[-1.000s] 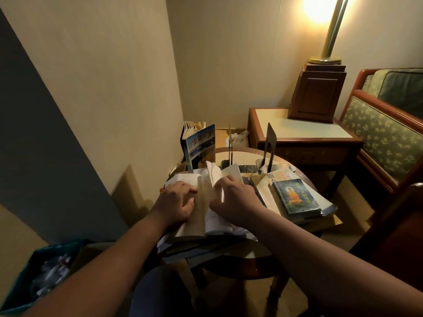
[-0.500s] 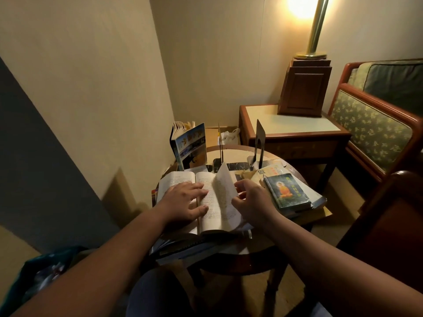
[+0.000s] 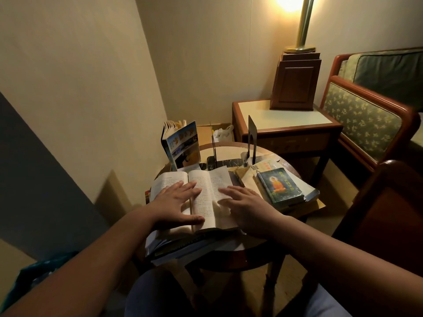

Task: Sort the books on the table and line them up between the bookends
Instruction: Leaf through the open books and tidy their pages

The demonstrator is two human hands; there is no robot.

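Honestly, both hands lie flat, fingers spread, left hand (image 3: 180, 203) and right hand (image 3: 246, 208) pressing the open book (image 3: 206, 191) atop a messy pile (image 3: 183, 244) near the table edge; bookends (image 3: 251, 143) behind stand empty; lifting carelessly could topple that pile.

- Location type: home sitting room corner.
- Evidence: upholstered wooden-framed sofa (image 3: 366, 120), side table (image 3: 283, 126) carrying a lit brass floor-style lamp (image 3: 302, 24), small round table (image 3: 229, 149), papered walls.

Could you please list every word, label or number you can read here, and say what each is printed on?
"做": large dark character on the pale book under the green one.
Open book: printed lines, too small to read.
Green book: yellow title, blurred.
Standing blue book: yellow cover characters, unreadable.
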